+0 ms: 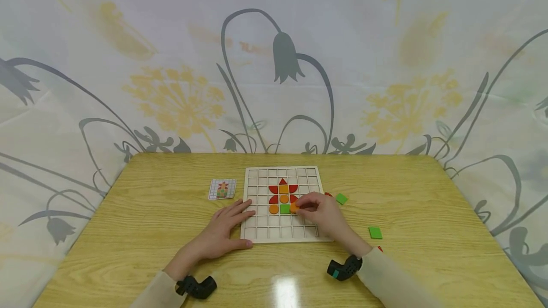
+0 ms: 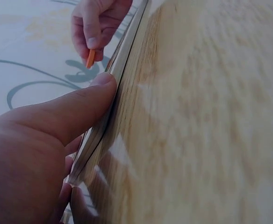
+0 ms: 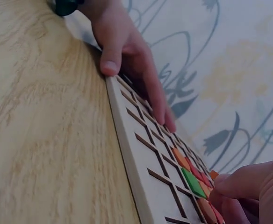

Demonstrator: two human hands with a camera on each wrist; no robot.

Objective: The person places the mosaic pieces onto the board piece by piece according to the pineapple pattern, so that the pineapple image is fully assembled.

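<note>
A pale wooden grid board lies on the table, bearing red, orange and green pieces. Between thumb and fingertips my right hand pinches a small orange piece above the board's pattern. Just left of those fingers, a green square and an orange disc sit in grid cells. My left hand rests at the board's left side, fingers extended over its edge and the thumb at the near corner. Partly hidden by the right fingers is another orange piece next to the green square.
A small printed pattern card lies left of the board. On the right are two loose green squares and red pieces partly covered by the right hand and arm. A flower-patterned cloth hangs behind the table.
</note>
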